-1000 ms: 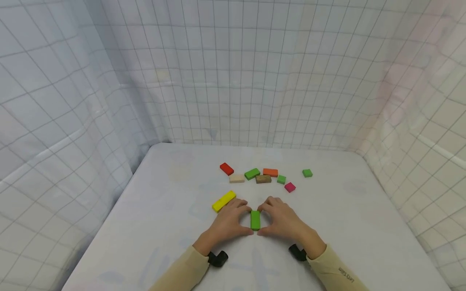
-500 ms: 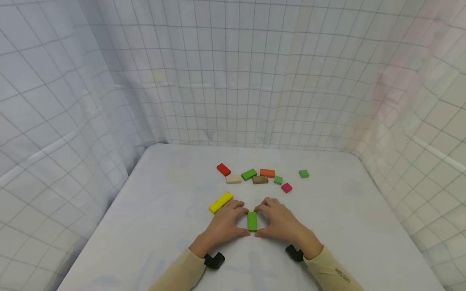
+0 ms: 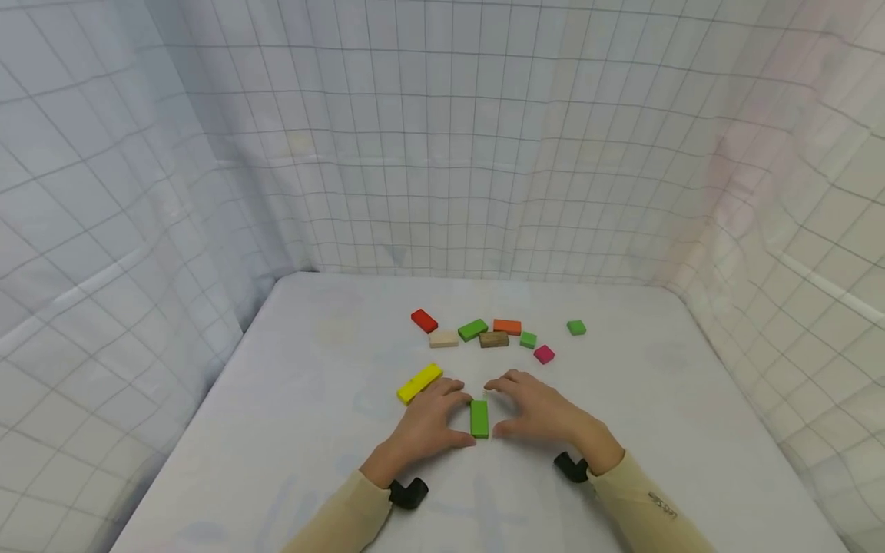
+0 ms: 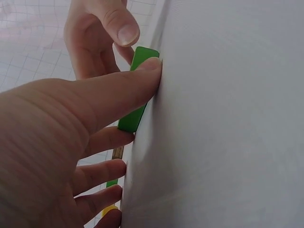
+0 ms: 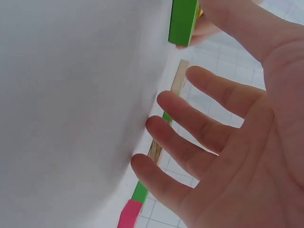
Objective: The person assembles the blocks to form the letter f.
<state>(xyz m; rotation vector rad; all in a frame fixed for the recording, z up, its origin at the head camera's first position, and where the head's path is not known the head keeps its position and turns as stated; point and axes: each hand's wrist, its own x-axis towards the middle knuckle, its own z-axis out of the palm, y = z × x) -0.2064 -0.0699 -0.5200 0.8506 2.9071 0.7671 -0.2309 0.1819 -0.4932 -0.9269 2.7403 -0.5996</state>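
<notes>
A bright green wooden block (image 3: 479, 419) lies lengthwise between the two hands, close to the table. My left hand (image 3: 429, 422) holds it by its ends, thumb at the near end and index finger at the far end; the left wrist view shows the thumb (image 4: 128, 85) crossing the block. My right hand (image 3: 542, 411) is on the other side, apart from the block, its fingers spread and slightly bent. In the right wrist view that palm (image 5: 237, 156) faces the camera with nothing in it. A yellow block (image 3: 419, 383) lies just beyond the left fingers, partly covered by them.
Farther back lie a red block (image 3: 424, 320), a pale wood block (image 3: 443, 339), a second green block (image 3: 473, 330), an orange block (image 3: 507, 327) and a brown block (image 3: 494, 339). Small green pieces (image 3: 528, 339) and a pink piece (image 3: 544, 354) lie to their right on the white table (image 3: 311, 369).
My right hand has let go of the green block and drawn away to the right, its fingers opening. The left hand stays at the block. The head view has shifted slightly.
</notes>
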